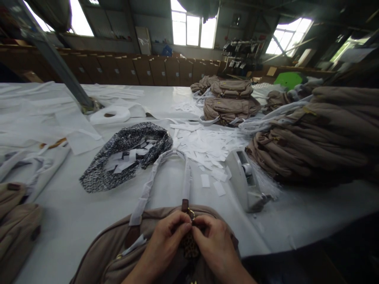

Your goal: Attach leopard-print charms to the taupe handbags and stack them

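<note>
A taupe handbag (118, 236) lies on the table before me, its handle (151, 177) wrapped in white material and standing up. At the base of the handle is a brown leather tab (185, 205) with a gold ring (191, 214). My left hand (167, 236) and my right hand (214, 240) meet there, thumbs and forefingers pinched together at the ring's lower end. Just beneath the fingertips hangs a leopard-print charm (190, 247). The fingertips hide the exact part they grip. A strip of white wrapping (134, 244) sticks out by a zip on the bag's left.
A grey tape dispenser (244, 181) stands right of the bag, beside scattered white slips (204, 146). Left of these lies a black-and-white knit cloth (106, 169) holding more slips. Brown bags (319, 138) pile up at right; another taupe bag (17, 228) is at left. A metal post (56, 55) rises behind.
</note>
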### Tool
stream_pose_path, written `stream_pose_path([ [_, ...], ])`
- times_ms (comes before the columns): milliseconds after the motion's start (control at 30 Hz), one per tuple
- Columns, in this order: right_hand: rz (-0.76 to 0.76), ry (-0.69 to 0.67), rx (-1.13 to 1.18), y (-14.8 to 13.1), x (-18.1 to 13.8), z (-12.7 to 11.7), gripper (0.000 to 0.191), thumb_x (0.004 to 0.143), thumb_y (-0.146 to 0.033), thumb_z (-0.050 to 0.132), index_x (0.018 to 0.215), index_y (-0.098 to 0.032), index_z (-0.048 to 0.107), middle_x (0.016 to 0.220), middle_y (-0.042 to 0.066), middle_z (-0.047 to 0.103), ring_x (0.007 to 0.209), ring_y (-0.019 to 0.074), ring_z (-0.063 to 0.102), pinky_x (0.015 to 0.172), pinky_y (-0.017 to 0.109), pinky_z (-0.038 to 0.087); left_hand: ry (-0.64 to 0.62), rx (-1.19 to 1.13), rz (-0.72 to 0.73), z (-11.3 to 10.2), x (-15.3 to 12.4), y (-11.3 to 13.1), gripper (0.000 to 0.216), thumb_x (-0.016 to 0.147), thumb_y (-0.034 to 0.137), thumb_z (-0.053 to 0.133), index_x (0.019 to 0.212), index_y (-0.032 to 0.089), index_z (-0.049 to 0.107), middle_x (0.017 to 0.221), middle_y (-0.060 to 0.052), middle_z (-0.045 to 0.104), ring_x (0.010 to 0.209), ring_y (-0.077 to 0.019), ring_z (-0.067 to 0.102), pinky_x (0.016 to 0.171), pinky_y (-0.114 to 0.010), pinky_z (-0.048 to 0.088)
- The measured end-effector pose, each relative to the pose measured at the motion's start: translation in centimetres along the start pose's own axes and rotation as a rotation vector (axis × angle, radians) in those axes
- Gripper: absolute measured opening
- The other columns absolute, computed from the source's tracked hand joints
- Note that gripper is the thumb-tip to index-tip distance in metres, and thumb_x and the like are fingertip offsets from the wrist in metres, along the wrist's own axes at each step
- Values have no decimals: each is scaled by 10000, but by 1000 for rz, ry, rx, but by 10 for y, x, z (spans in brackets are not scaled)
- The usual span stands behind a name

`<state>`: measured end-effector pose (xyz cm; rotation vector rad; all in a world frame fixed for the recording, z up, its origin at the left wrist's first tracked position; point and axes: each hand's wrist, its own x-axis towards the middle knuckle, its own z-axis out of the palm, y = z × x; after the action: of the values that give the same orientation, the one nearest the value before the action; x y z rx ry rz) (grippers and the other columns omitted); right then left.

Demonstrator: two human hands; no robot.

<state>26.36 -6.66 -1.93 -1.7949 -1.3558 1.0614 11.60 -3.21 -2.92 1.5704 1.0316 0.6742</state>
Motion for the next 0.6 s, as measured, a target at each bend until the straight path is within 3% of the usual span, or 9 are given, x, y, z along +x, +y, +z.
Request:
stream_pose_path([
  [133, -6, -11, 69, 4, -2, -3, 185, 789, -245, 564, 935, -218, 674, 727, -15, 683, 611, 143, 592, 558, 224, 423, -17, 96, -13, 0, 5, 2, 151, 861, 229, 492, 755, 190, 593, 747, 12, 614, 734, -148, 561, 666, -219, 404],
  [367, -66, -52, 205, 14, 1, 0, 222, 847, -373, 541, 870, -189, 663, 789, 20, 678, 693, 160, 603, 633, 233, 448, -7, 376, 78, 0, 7, 4, 159, 866, 194, 475, 744, 192, 577, 775, 0, 597, 727, -145, 557, 650, -237, 374],
  [600, -38, -15, 283, 15, 2, 0, 281, 882, -435, 487, 832, -188, 612, 702, -12, 612, 601, 114, 538, 542, 194, 395, -4, 303, 74, 3, 9, 6, 176, 867, 216, 500, 836, 211, 672, 794, -15, 590, 760, -151, 575, 686, -240, 399],
])
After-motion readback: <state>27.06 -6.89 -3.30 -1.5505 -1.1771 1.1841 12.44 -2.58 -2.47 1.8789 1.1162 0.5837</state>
